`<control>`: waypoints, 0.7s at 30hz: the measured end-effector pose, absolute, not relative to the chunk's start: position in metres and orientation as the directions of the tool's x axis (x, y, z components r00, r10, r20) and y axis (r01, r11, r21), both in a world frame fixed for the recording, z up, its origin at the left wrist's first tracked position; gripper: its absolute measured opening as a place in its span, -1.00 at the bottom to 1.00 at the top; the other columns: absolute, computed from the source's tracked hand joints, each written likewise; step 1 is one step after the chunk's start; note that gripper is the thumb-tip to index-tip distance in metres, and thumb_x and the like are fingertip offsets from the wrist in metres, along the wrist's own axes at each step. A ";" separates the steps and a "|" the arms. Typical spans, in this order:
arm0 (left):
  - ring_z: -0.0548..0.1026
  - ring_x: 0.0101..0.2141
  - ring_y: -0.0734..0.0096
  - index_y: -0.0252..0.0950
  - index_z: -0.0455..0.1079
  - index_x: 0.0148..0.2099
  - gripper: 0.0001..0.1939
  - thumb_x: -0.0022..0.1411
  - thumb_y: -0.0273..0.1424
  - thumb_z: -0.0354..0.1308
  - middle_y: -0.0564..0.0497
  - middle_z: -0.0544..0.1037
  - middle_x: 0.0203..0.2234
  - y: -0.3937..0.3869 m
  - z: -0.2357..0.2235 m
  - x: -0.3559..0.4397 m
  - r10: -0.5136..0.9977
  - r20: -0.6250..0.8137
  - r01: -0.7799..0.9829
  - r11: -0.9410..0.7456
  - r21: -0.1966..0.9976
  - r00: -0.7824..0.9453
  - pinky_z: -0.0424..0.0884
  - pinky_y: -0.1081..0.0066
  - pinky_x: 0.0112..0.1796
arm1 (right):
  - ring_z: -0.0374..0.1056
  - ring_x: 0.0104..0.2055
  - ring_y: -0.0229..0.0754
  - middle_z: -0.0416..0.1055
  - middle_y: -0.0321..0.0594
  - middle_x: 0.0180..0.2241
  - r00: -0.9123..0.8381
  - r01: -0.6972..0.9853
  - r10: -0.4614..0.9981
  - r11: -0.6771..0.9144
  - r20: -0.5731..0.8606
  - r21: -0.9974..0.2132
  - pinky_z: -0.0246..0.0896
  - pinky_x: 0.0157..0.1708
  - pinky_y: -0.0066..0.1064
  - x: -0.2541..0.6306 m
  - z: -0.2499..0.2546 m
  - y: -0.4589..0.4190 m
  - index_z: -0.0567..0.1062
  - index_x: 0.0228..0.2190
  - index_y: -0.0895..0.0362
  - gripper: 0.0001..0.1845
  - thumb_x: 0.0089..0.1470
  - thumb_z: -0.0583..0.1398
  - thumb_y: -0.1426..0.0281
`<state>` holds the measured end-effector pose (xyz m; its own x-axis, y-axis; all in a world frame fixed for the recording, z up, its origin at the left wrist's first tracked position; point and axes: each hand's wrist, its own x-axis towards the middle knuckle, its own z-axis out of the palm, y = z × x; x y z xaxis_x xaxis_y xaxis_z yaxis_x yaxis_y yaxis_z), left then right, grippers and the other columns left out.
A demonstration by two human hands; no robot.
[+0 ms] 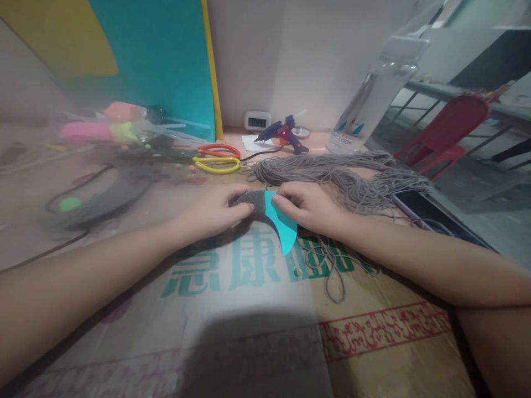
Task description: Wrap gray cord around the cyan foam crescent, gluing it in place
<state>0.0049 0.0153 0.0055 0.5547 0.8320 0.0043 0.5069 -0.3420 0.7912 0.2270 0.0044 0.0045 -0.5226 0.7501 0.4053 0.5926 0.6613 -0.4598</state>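
A curved turquoise piece (pixel 282 226), like a tail or horn cut from sheet material, is partly wrapped in grey cord at its left end. My left hand (pixel 226 205) pinches the cord-wrapped part (pixel 256 200) between thumb and fingers. Closed on the turquoise part, my right hand (pixel 309 204) presses its thumb near the edge of the wrapping. The bare pointed tip hangs down toward me. Loops of loose grey cord (pixel 327 257) lie below my right hand, and a large grey cord bundle (pixel 332 171) lies behind it.
Behind my hands are scissors (pixel 218 158) with red and yellow handles, a blue glue gun (pixel 284 134) with a red light, and a small digital clock (pixel 258 120). A clear bottle (pixel 365 105) stands back right. A phone (pixel 431 213) lies right. Printed cardboard (pixel 257 309) covers the table.
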 end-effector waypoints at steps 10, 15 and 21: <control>0.40 -0.43 0.39 -0.29 0.39 -0.31 -0.82 0.19 -0.30 0.04 0.09 0.47 -0.48 0.015 0.005 0.007 0.832 0.072 0.512 -0.404 0.758 0.551 0.27 0.46 -0.42 | 0.21 -0.49 -0.33 0.30 -0.33 -0.57 -0.521 0.585 0.732 0.681 0.438 -0.441 0.06 -0.45 -0.51 0.226 0.005 0.004 0.35 -0.54 0.17 -0.72 0.19 0.08 0.35; 0.38 -0.48 0.42 -0.28 0.36 -0.32 -0.79 0.22 -0.25 0.03 0.10 0.43 -0.53 0.013 0.006 0.007 0.837 0.032 0.505 -0.360 0.784 0.546 0.23 0.47 -0.48 | 0.22 -0.49 -0.34 0.31 -0.33 -0.57 -0.514 0.583 0.727 0.686 0.456 -0.436 0.06 -0.45 -0.52 0.226 0.005 0.004 0.37 -0.53 0.18 -0.72 0.19 0.09 0.35; 0.39 -0.42 0.38 -0.28 0.41 -0.29 -0.71 0.22 -0.16 0.06 0.07 0.49 -0.48 0.014 0.006 0.006 0.839 0.098 0.511 -0.415 0.753 0.536 0.23 0.47 -0.46 | 0.22 -0.49 -0.34 0.30 -0.33 -0.57 -0.523 0.585 0.729 0.683 0.441 -0.437 0.06 -0.45 -0.51 0.227 0.005 0.004 0.36 -0.53 0.18 -0.71 0.19 0.09 0.33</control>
<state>0.0063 0.0141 0.0059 0.5358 0.8386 0.0982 0.5110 -0.4146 0.7530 0.2267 0.0039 0.0052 -0.5232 0.7295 0.4406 0.5852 0.6834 -0.4365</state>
